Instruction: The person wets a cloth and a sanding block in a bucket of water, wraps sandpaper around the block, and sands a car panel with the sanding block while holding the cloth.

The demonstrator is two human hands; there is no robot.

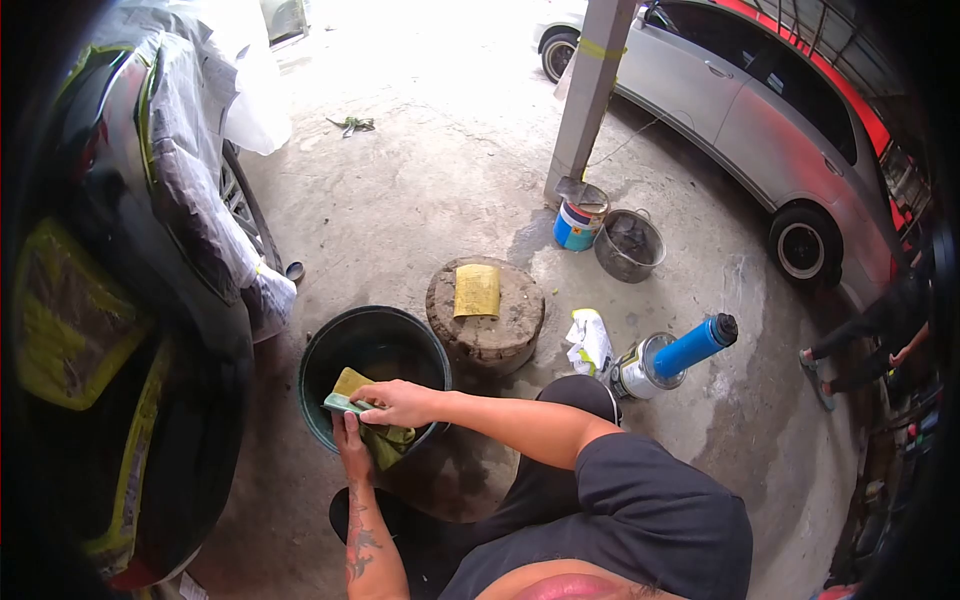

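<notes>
Over a dark green bucket [318, 428], my two hands meet at a small pale green block [341, 403]. My left hand [352, 440], on a tattooed forearm, grips the block from below. My right hand [393, 402] reaches across from the right, its fingers closed on the block's top. A yellow sheet [351, 382] sticks up just behind the block. Below my right hand, a yellow-green cloth [388, 445] hangs at the bucket's near side. Another yellow sheet [477, 291] lies on a round, dirty stump-like block [518, 325] beyond the bucket.
A dark car [215, 370] partly covered in plastic stands left. At right are a can with a blue cylinder [690, 347], a white bag [589, 342], a paint can [577, 228], a metal pot [630, 262], a post [590, 100], a silver car [730, 110] and a person [880, 330].
</notes>
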